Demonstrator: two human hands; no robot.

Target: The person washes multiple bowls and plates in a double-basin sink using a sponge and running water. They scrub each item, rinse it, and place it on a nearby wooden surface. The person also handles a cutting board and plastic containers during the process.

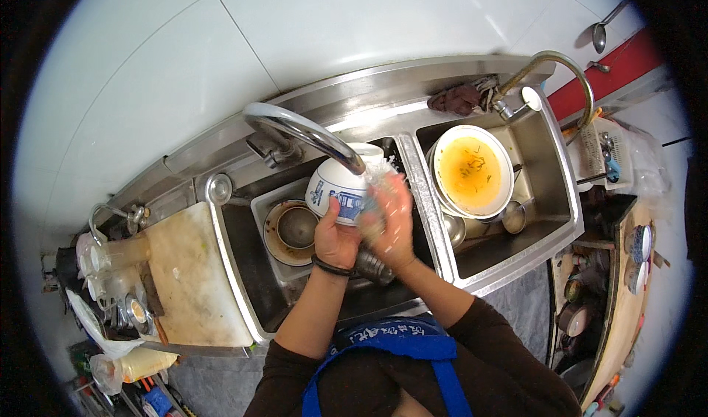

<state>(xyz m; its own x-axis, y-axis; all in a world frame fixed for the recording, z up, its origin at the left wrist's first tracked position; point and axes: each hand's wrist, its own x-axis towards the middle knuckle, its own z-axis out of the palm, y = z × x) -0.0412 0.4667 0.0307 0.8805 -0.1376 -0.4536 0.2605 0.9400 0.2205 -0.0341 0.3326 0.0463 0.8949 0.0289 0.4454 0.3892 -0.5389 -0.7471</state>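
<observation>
My left hand [336, 240] grips the rim of a white bowl with blue printed designs [326, 179]. The bowl is tipped on its side, its foot towards the wall, under the curved chrome faucet [310, 132]. My right hand [397, 215] is against the bowl's right side, blurred by motion and splashing water; whether a cloth or pad is in its fingers I cannot tell. Below, in the left sink basin [243, 262], a rectangular tray [279, 270] carries a round dish [271, 240] with a metal bowl [297, 226] in it. A ribbed metal object [373, 266] is partly hidden under my wrists.
The right basin [545, 196] holds stacked white bowls, the top one [473, 168] full of orange liquid, plus metal bowls [514, 218]. A second faucet [575, 74] arches there, beside a dark cloth [456, 100]. Left lies a stained cutting board [196, 284]; plastic jugs [119, 256] stand beyond.
</observation>
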